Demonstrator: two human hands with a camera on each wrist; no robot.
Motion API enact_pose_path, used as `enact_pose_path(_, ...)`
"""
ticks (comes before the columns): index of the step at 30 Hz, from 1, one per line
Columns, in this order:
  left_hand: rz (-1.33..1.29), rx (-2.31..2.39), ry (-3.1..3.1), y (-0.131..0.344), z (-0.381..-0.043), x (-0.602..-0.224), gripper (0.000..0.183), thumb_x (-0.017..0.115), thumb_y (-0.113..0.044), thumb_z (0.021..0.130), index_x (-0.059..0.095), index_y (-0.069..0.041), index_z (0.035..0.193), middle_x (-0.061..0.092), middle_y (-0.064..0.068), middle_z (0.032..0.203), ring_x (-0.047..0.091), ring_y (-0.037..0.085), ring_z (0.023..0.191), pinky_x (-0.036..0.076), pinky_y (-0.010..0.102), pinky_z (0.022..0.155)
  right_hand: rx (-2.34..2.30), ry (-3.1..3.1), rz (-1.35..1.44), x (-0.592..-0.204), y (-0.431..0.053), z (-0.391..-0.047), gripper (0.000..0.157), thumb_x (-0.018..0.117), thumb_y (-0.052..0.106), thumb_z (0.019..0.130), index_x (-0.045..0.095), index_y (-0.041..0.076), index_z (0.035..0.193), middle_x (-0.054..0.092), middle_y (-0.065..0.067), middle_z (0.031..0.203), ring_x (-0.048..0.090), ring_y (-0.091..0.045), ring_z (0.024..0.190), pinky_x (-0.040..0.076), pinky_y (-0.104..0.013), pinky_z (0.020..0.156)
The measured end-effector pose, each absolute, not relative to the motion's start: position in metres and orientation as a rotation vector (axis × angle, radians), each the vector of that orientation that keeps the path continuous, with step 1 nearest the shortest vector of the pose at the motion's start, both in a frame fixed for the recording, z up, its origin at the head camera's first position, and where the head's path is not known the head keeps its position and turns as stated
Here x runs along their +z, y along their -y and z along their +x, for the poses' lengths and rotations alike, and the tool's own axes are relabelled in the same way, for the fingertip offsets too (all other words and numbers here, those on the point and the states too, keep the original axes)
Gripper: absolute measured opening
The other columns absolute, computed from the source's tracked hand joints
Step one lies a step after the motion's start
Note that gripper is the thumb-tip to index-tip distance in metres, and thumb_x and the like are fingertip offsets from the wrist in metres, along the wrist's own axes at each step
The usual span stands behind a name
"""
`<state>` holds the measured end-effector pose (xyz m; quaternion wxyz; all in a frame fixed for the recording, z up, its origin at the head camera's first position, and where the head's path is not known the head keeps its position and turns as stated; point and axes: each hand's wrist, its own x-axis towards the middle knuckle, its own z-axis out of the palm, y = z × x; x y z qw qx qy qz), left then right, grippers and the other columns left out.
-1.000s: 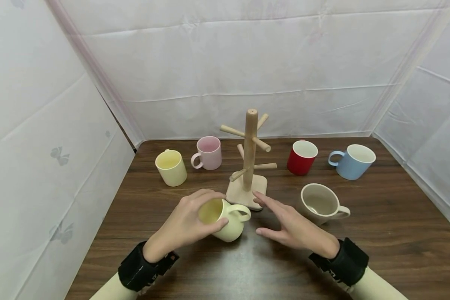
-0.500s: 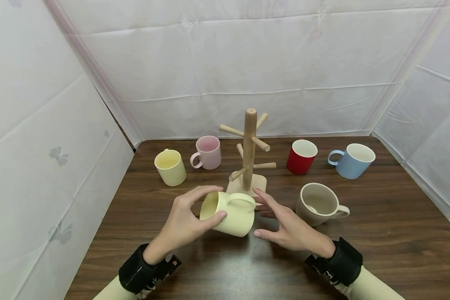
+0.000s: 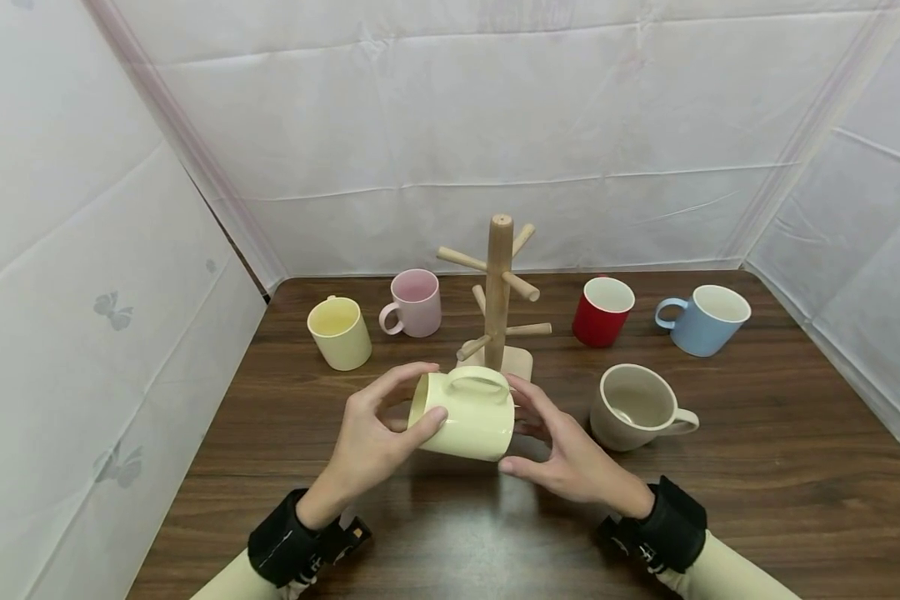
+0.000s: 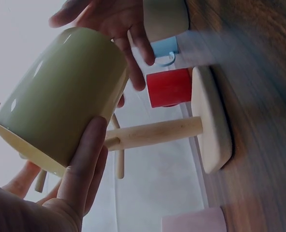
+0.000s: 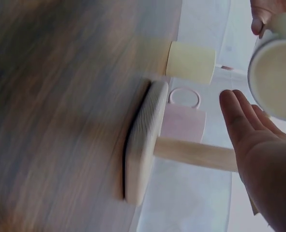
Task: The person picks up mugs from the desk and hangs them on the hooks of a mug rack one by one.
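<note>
A pale yellow mug (image 3: 468,421) lies tipped on its side in the air in front of the wooden mug tree, its handle up and its mouth to the left. My left hand (image 3: 375,433) grips it at the rim end, thumb in front and fingers behind. At the mug's base end is my right hand (image 3: 573,454), its fingers spread and fairly straight. From the right wrist, the round base (image 5: 278,79) faces the extended fingers (image 5: 237,116). In the left wrist view the mug (image 4: 65,92) is well above the table.
The mug tree (image 3: 499,292) has bare pegs. Behind stand a second yellow mug (image 3: 341,335), a pink mug (image 3: 417,307), a red mug (image 3: 602,315) and a blue mug (image 3: 703,323). A beige mug (image 3: 636,408) sits close beside my right hand. White sheeting (image 3: 450,125) encloses the table.
My left hand has lifted the yellow mug slightly and turned it so its handle points up and its base faces right. My right hand has moved a little left toward the base.
</note>
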<state>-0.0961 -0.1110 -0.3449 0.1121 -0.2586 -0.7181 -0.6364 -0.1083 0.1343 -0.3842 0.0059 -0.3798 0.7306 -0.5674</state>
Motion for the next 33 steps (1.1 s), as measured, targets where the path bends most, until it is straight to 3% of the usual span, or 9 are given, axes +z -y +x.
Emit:
enact_pose_path(13,-0.704,-1.896,2.095,0.112,-0.101,-0.353,0.04,0.066,0.0,0.081,0.056,-0.002,0.119,0.056,0.013,0.119,0.058,0.032,0.099,0.055,0.04,0.063,-1.917,-2.207,-1.171,-0.385,-0.127,-0.107,0.078,0.072,0.001,0.076,0.029,0.002,0.14,0.046,-0.011,0.131,0.057,-0.027,0.104,0.05,-0.044,0.083)
enact_pose_path(18,-0.708,-1.872,2.099,0.111,-0.103,-0.356,0.039,0.065,0.001,0.081,0.056,0.0,0.119,0.057,0.013,0.118,0.057,0.032,0.1,0.053,0.041,0.073,-1.921,-2.234,-1.173,-0.384,-0.127,-0.108,0.075,0.073,0.001,0.076,0.031,0.001,0.138,0.049,-0.011,0.127,0.058,-0.026,0.1,0.05,-0.043,0.081)
enact_pose_path(25,-0.717,-1.961,2.185,0.112,-0.105,-0.358,0.041,0.061,-0.003,0.086,0.05,-0.004,0.125,0.054,0.014,0.121,0.055,0.032,0.104,0.055,0.04,0.067,-1.912,-2.316,-1.191,-0.382,-0.129,-0.11,0.072,0.074,0.001,0.073,0.037,-0.001,0.135,0.051,-0.014,0.124,0.059,-0.027,0.099,0.051,-0.041,0.081)
enact_pose_path(33,-0.813,-1.948,2.261,0.117,-0.107,-0.358,0.051,0.061,-0.005,0.087,0.041,-0.003,0.134,0.049,0.015,0.128,0.05,0.031,0.112,0.053,0.044,0.073,-1.93,-2.337,-1.152,-0.38,-0.13,-0.112,0.071,0.076,0.002,0.072,0.04,0.002,0.134,0.053,-0.014,0.124,0.059,-0.03,0.098,0.051,-0.041,0.08)
